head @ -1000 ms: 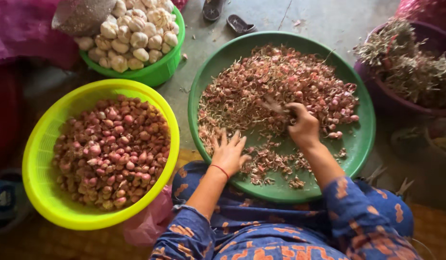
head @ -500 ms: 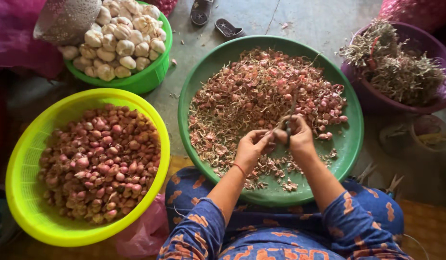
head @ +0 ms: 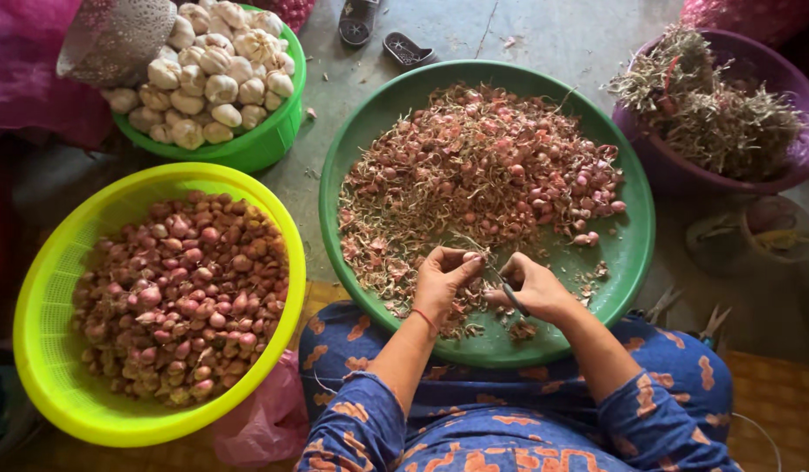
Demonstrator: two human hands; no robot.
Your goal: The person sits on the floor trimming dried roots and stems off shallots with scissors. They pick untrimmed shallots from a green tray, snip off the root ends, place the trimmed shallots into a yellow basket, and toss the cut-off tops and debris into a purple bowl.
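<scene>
A big green round tray (head: 631, 253) on the floor holds a heap of small red shallots (head: 483, 166) mixed with dry stems and skins. My left hand (head: 444, 280) is over the tray's near side, fingers pinched on a small shallot with a stem. My right hand (head: 531, 288) is close beside it, closed around a thin dark blade or tool that points toward the left hand. Both hands nearly touch above the loose skins. A yellow-green basket (head: 55, 288) at the left holds cleaned shallots (head: 181, 293).
A green tub of garlic bulbs (head: 256, 144) stands at the back left, with a grey mesh bag (head: 116, 35) over it. A purple tub of dry stems (head: 710, 105) is at the right. Sandals (head: 382, 31) lie beyond the tray. A pink plastic bag (head: 264, 419) lies by my knee.
The hands were spread apart on the heap, the right one reaching in. They came together at the tray's near side and now work on one small shallot.
</scene>
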